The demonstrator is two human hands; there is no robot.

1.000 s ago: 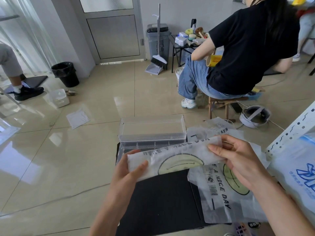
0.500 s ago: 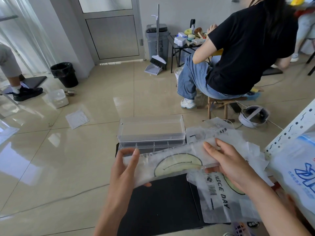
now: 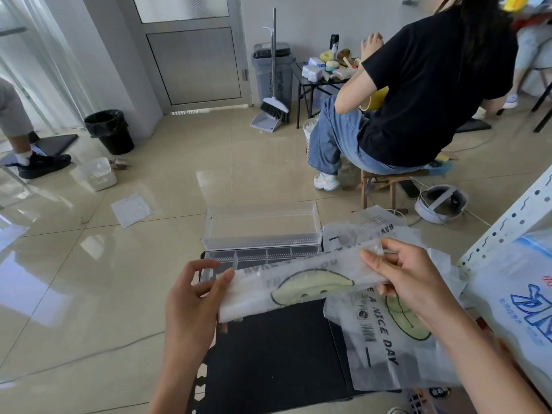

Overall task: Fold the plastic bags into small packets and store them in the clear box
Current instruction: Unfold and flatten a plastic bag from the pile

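We look down on a glossy tiled floor (image 3: 104,294), with a black mat (image 3: 277,354) spread on it in front of us. A heap of loose bags (image 3: 385,348) printed with smiley faces lies flat and unfolded over the mat's right side. At the mat's far edge stands the clear box (image 3: 263,231), its lid tipped up and its divided compartments showing. Above the mat, on our side of the box, we hold the folded bag (image 3: 298,282), a long narrow strip lying crosswise. Our right hand (image 3: 409,276) pinches its right end, fingers on top and thumb beneath. Our left hand (image 3: 191,300) grips the left end, thumb laid on top, some fingers hidden behind the strip.
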